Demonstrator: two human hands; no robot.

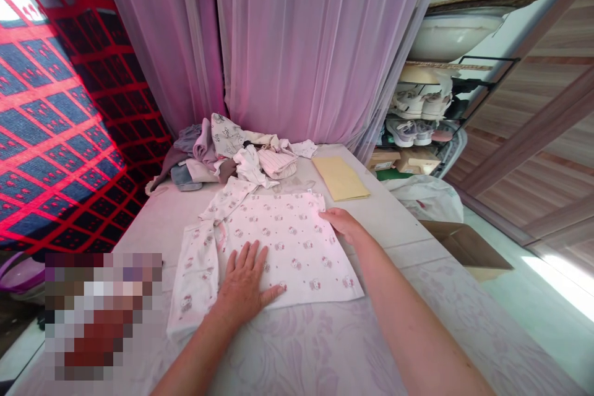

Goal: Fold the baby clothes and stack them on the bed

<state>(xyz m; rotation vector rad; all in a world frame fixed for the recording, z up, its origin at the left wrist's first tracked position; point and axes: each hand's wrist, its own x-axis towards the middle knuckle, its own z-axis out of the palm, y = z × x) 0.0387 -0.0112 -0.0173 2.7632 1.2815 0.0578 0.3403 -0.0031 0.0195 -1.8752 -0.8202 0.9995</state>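
A white long-sleeved child's shirt [297, 247] with small pink cartoon prints lies spread on the table. Its neck end points left, and its two sleeves stretch toward the back and the front. My left hand [244, 281] lies flat on the shirt near the collar, fingers spread. At the far right edge of the shirt, my right hand [341, 223] pinches the fabric by the hem between thumb and fingers.
Behind the shirt lies a heap of clothes [232, 151]. A folded yellow sheet [341, 178] rests at the back right. Purple curtains [301, 43] hang behind the table. Right of it stand a shoe rack [417, 117] and an open cardboard box [464, 247]. A pixelated patch covers the left.
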